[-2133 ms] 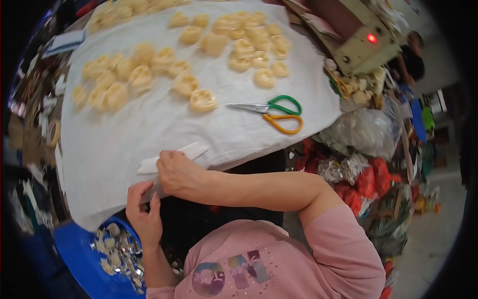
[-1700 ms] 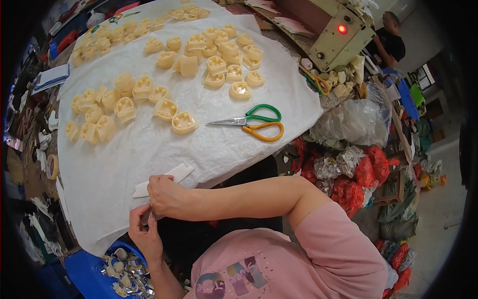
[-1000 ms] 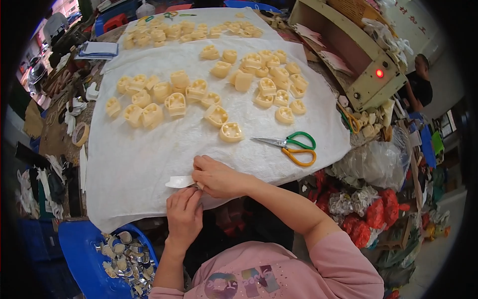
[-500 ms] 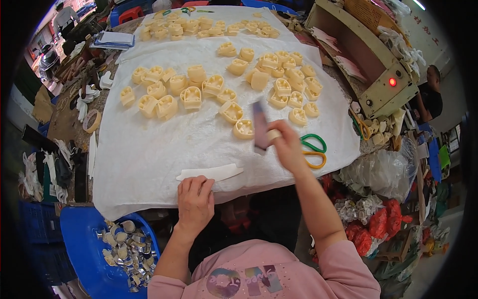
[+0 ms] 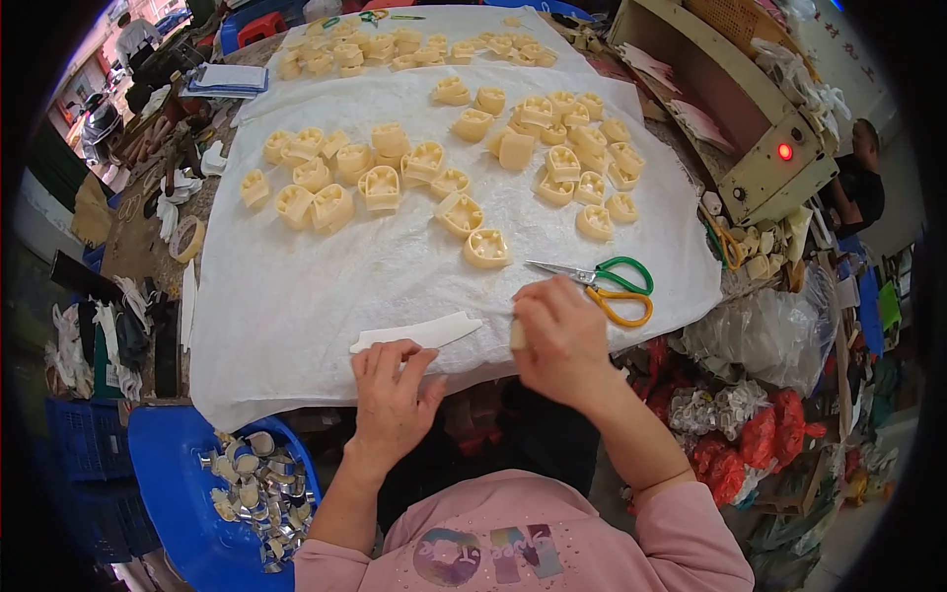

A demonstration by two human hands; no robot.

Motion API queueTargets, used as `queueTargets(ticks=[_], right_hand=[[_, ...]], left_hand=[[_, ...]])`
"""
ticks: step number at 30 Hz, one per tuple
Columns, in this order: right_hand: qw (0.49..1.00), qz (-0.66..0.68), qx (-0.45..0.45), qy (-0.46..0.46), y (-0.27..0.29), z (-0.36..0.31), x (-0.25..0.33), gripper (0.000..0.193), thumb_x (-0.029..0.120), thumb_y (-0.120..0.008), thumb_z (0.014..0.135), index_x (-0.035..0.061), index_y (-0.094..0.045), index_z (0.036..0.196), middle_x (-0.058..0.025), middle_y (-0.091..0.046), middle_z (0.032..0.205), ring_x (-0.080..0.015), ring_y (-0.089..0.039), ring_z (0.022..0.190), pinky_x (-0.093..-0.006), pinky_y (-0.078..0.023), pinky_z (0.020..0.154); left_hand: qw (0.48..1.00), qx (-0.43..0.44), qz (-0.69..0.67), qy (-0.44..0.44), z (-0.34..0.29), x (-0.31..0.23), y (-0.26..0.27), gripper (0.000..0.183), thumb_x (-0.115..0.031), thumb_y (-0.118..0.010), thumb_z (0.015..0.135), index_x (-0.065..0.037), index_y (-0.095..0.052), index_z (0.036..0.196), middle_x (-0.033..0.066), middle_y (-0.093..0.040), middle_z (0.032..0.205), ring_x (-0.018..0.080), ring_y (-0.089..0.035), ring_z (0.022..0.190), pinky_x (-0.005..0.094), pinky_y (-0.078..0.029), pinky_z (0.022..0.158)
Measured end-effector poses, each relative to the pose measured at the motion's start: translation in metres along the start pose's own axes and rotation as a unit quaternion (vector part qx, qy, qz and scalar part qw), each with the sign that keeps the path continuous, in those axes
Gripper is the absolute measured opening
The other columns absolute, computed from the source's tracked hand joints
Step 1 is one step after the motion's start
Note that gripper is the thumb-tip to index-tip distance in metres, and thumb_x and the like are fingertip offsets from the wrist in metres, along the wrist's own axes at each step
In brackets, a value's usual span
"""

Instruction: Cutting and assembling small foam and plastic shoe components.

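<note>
A curved white strip [image 5: 429,333] lies at the near edge of the white cloth [image 5: 395,281]. My left hand [image 5: 390,405] holds its near side down with bent fingertips, the thumb standing apart. To the right, my right hand [image 5: 562,340] is closed around a tool; only a pale bit of its handle [image 5: 518,333] shows, the rest hidden by the hand. Just beyond that hand lie open-bladed scissors [image 5: 592,276] with one green and one yellow loop. Farther up sit several cream D-shaped hollow pieces [image 5: 486,249], some piled on one another.
A blue tub [image 5: 163,474] with shiny silver and cream pieces stands at lower left. A beige machine [image 5: 760,183] with a lit red lamp borders the right side. Yellow-handled scissors [image 5: 728,247] and a clear plastic bag [image 5: 764,331] lie nearby. Tape [image 5: 184,240] is at left.
My right hand has come down and toward me, and the blurred flat blade of its tool has dropped out of sight. The scissors' blades are now uncovered. My left hand stays at the strip.
</note>
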State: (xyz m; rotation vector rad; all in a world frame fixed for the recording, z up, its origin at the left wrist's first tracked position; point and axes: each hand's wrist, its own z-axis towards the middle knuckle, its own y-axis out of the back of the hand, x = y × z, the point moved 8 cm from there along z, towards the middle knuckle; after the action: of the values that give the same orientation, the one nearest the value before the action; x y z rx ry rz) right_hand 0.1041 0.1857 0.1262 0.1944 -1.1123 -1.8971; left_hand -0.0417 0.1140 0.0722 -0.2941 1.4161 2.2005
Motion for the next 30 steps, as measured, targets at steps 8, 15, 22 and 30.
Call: queueTargets(ticks=[8, 15, 22, 30], right_hand=[[0.976, 0.065, 0.121, 0.167, -0.053, -0.011, 0.064, 0.028, 0.017, -0.066, 0.062, 0.0024, -0.059, 0.084, -0.0153, -0.056, 0.102, -0.0294, -0.052, 0.097, -0.0412, -0.042, 0.082], [0.989, 0.144, 0.04, -0.024, -0.059, 0.01, -0.033, 0.045, 0.002, -0.065, 0.063, 0.0023, -0.055, 0.107, -0.0135, -0.054, 0.111, -0.0329, -0.048, 0.105, -0.0429, -0.038, 0.09], [0.987, 0.042, 0.103, -0.113, -0.103, 0.01, -0.104, 0.054, 0.001, -0.056, 0.073, 0.0055, -0.048, 0.126, -0.014, -0.048, 0.129, -0.0308, -0.04, 0.12, -0.0436, -0.029, 0.1], [0.99, -0.017, 0.079, -0.116, -0.088, 0.008, -0.084, 0.051, 0.002, -0.06, 0.071, 0.0079, -0.054, 0.121, -0.0086, -0.053, 0.12, -0.0279, -0.043, 0.114, -0.044, -0.028, 0.095]], left_hand=[[0.704, -0.049, -0.621, 0.341, -0.02, 0.025, -0.057, 0.039, -0.022, -0.032, 0.099, 0.002, -0.045, 0.128, 0.0087, -0.058, 0.101, 0.0115, -0.057, 0.076, 0.0222, -0.047, 0.063], [0.651, -0.089, -0.682, 0.321, -0.025, 0.042, -0.045, 0.042, -0.025, -0.031, 0.1, 0.005, -0.044, 0.126, 0.0111, -0.058, 0.089, 0.0147, -0.055, 0.064, 0.0255, -0.044, 0.051], [0.634, -0.127, -0.68, 0.345, -0.038, 0.046, -0.033, 0.043, -0.027, -0.033, 0.099, 0.007, -0.047, 0.122, 0.0109, -0.058, 0.084, 0.0151, -0.055, 0.063, 0.0262, -0.043, 0.051], [0.659, -0.134, -0.655, 0.345, -0.051, 0.05, -0.029, 0.043, -0.027, -0.034, 0.099, 0.007, -0.05, 0.12, 0.0105, -0.059, 0.085, 0.0145, -0.055, 0.064, 0.0267, -0.043, 0.055]])
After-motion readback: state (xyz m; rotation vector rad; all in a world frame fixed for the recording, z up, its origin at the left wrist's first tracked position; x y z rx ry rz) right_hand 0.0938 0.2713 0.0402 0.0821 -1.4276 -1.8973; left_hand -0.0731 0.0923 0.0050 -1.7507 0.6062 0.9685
